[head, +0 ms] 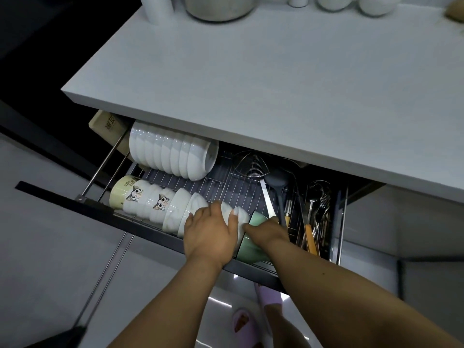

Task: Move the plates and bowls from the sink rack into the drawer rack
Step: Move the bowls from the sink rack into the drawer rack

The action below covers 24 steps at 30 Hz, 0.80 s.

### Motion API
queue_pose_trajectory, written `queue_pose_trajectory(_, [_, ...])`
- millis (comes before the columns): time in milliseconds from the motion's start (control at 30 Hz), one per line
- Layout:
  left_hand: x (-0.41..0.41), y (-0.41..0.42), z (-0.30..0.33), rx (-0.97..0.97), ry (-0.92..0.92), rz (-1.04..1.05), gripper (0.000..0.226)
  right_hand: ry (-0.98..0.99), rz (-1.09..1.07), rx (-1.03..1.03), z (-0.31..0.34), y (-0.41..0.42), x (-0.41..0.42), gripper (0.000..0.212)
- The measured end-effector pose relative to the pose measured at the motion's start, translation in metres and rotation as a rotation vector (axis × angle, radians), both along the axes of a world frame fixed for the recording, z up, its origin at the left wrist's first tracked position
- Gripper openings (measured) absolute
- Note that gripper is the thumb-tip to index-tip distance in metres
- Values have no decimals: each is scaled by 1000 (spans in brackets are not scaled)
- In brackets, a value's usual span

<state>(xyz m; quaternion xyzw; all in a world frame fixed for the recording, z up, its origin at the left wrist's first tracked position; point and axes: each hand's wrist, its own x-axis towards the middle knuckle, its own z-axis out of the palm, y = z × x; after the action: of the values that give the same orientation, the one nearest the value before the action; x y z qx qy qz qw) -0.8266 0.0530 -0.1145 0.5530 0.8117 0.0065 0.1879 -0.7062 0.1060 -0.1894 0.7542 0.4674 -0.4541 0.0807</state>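
The drawer rack (226, 187) is pulled out below the white counter. A back row of white bowls (173, 154) stands on edge in it. A front row holds a cream cup (120, 190), cat-printed bowls (148, 199) and plain white bowls (193, 209). My left hand (211, 232) rests with spread fingers on the last white bowls of that front row. My right hand (266, 231) grips a pale green bowl (251, 247) at the right end of the row, beside the white bowls.
Ladles and a wire skimmer (251, 160) lie in the rack's right part. A cutlery compartment (316, 212) sits at the far right. The counter (251, 84) overhangs the drawer's back, with pots and bowls along its far edge. My slippered feet (251, 317) are below.
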Motion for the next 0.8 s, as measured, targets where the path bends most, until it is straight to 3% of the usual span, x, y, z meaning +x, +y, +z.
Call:
queue_pose_trajectory(200, [0, -1, -2, 28, -9, 11, 54, -8, 101, 27, -7, 3, -7, 92])
queue_pose_trajectory(533, [0, -2, -2, 36, -14, 21, 54, 92, -25, -12, -2, 4, -3, 97])
queue_pose_trajectory(633, [0, -2, -1, 50, -21, 20, 53, 142, -45, 106, 16, 6, 2, 91])
queue_pose_trajectory(800, [0, 0, -3, 112, -16, 12, 61, 129, 58, 530, 65, -22, 21, 76])
